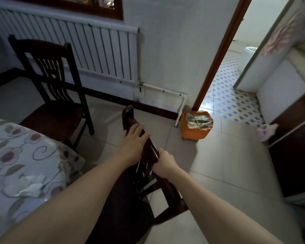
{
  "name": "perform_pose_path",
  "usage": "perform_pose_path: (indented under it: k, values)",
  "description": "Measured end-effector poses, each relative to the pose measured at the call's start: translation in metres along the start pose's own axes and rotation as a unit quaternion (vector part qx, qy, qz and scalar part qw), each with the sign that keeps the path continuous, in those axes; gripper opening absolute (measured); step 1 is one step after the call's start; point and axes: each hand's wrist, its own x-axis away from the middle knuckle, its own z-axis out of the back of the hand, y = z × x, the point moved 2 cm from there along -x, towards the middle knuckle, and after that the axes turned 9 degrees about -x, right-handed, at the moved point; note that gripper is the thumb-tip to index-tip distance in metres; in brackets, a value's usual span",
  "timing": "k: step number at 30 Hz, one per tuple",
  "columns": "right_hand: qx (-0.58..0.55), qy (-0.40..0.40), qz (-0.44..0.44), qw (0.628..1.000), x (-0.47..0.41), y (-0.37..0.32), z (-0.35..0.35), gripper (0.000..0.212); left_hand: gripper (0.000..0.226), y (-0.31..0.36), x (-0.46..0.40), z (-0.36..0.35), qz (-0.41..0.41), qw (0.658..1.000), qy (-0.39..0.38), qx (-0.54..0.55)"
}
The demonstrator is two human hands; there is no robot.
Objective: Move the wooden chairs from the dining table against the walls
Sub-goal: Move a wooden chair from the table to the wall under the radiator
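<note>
A dark wooden chair (128, 199) stands right in front of me, seen from above, its backrest top rail running from upper left to lower right. My left hand (133, 143) lies over the top rail with its fingers wrapped across it. My right hand (164, 163) grips the nearer end of the same rail. A second dark wooden chair (55, 113) stands at the corner of the dining table (23, 155), its back towards the radiator wall. The table wears a flowered cloth.
A white radiator (81, 46) lines the far wall. An orange bin (195, 125) sits by the door frame (218, 55), beyond which lies a tiled room. A dark cabinet (294, 155) stands at the right. Pale floor tiles (227, 164) stretch between chair and cabinet.
</note>
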Motion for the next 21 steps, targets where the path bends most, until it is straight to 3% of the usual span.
perform_pose_path:
  k: [4,7,14,21]
  values:
    - [0.09,0.13,-0.054,0.986,0.008,0.007,-0.01,0.033,0.04,0.009,-0.024,0.002,-0.098,0.989,0.007,-0.112]
    - [0.11,0.196,-0.01,0.974,0.011,0.01,-0.017,0.031,0.027,0.009,-0.035,0.002,-0.175,0.973,0.024,-0.145]
    - [0.131,0.141,0.042,0.98,0.0,-0.011,-0.016,0.034,0.029,-0.019,-0.045,0.013,-0.235,0.96,0.003,-0.155]
    - [0.173,0.135,0.133,0.966,-0.002,-0.06,-0.009,0.029,0.03,-0.067,-0.048,0.05,-0.187,0.968,-0.027,-0.164]
